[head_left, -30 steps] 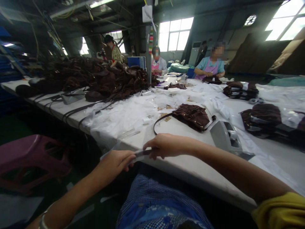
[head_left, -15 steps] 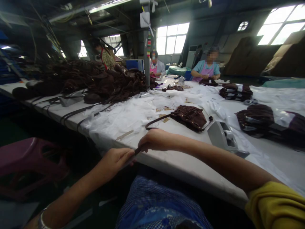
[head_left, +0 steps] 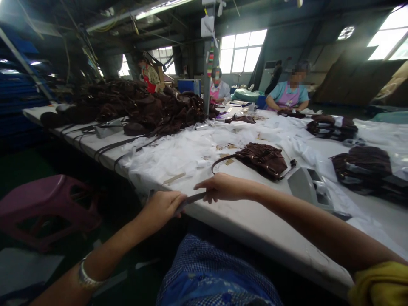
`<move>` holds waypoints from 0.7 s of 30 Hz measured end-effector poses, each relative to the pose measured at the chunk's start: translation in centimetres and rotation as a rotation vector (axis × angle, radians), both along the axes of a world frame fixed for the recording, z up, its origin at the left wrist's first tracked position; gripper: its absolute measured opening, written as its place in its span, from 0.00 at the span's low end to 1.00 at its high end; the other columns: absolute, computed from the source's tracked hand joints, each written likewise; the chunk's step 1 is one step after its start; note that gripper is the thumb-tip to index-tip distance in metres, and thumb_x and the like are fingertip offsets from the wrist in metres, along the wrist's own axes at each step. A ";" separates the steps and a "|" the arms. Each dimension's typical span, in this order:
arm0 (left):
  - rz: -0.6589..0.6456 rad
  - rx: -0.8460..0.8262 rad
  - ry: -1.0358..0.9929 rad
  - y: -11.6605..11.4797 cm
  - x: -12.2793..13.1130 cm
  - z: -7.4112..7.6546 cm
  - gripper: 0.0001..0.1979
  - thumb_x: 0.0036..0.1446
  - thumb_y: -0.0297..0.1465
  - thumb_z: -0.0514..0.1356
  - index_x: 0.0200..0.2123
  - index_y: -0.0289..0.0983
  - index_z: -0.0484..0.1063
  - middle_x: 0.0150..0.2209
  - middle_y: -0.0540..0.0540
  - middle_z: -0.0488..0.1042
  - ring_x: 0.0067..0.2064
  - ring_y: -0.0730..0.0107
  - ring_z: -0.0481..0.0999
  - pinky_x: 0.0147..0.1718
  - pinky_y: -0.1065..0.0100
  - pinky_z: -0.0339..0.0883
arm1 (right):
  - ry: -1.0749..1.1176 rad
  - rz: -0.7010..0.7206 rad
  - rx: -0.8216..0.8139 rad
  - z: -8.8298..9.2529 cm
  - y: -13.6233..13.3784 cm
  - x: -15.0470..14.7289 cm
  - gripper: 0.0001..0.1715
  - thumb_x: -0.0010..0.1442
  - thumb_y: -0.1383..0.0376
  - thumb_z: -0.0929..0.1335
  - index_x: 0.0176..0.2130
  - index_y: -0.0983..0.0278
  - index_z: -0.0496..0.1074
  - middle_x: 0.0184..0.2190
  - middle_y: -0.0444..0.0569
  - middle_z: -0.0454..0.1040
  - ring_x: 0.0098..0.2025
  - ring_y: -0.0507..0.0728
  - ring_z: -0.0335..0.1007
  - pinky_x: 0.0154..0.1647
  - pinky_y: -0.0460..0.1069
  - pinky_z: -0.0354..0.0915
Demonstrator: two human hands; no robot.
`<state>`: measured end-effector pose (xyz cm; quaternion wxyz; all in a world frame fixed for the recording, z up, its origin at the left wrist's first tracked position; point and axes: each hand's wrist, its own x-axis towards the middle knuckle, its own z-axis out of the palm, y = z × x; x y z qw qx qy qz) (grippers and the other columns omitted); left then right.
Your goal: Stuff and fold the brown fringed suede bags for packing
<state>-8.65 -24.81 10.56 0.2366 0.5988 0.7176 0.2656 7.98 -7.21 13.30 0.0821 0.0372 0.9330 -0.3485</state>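
A dark brown bag strap (head_left: 195, 197) runs between my two hands at the front edge of the table. My left hand (head_left: 164, 205) is closed round it, thumb on top. Just right of it, my right hand (head_left: 225, 187) holds the strap under curled fingers, its index finger stretched out to the left. Beyond my right hand a brown fringed bag (head_left: 263, 161) with metal eyelets lies on the table. A loop of strap from this bag curves down behind my right hand, which hides how it continues. A grey tape dispenser (head_left: 302, 187) stands beside my right forearm.
White plastic wrapping (head_left: 178, 146) covers much of the white table (head_left: 242, 212). Brown bags are heaped (head_left: 153, 108) at the far left, with more stacked (head_left: 361, 165) at the right. A metal post (head_left: 208, 80) rises behind. A pink stool (head_left: 47, 204) stands left. Several people work across the table.
My hands have moved slightly apart, so more strap shows between them. My right index finger has stretched out. The view has turned a little left.
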 end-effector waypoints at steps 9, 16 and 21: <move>0.036 -0.004 0.256 0.6 -1.2 -1.5 0.22 0.67 0.43 0.46 0.28 0.39 0.71 0.26 0.49 0.76 0.28 0.66 0.74 0.30 0.67 0.57 | -0.032 0.013 0.185 -1.7 1.5 -0.6 0.21 0.62 0.62 0.71 0.54 0.64 0.74 0.31 0.47 0.81 0.34 0.53 0.75 0.35 0.43 0.61; 0.027 0.021 0.248 3.1 -0.8 -1.7 0.24 0.68 0.42 0.44 0.28 0.39 0.72 0.25 0.48 0.76 0.30 0.65 0.75 0.31 0.67 0.57 | 0.119 -0.023 0.143 -3.3 1.0 -3.2 0.14 0.64 0.59 0.70 0.47 0.61 0.77 0.28 0.42 0.80 0.33 0.50 0.75 0.33 0.42 0.59; 0.087 0.008 0.362 3.4 -1.7 -2.0 0.21 0.67 0.41 0.46 0.30 0.40 0.73 0.28 0.47 0.77 0.32 0.62 0.76 0.31 0.67 0.55 | 0.083 -0.069 0.210 -4.0 4.0 -1.7 0.20 0.61 0.57 0.71 0.51 0.62 0.74 0.33 0.46 0.81 0.35 0.53 0.75 0.34 0.43 0.59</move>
